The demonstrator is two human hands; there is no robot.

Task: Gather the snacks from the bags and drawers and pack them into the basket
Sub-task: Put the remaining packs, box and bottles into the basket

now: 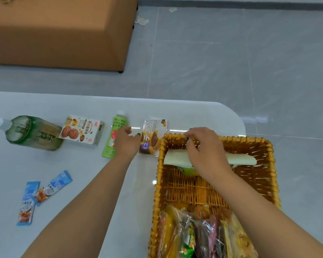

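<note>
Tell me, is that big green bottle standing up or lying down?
Lying down. The big green bottle rests on its side on the table, cap toward the left edge.

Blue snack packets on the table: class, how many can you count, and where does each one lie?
2. One blue packet lies near the table's left front; the other blue packet lies slanted just right of it, their ends overlapping. More could be hidden inside the basket.

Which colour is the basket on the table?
Golden-yellow wicker basket, best seen in the head view.
</note>
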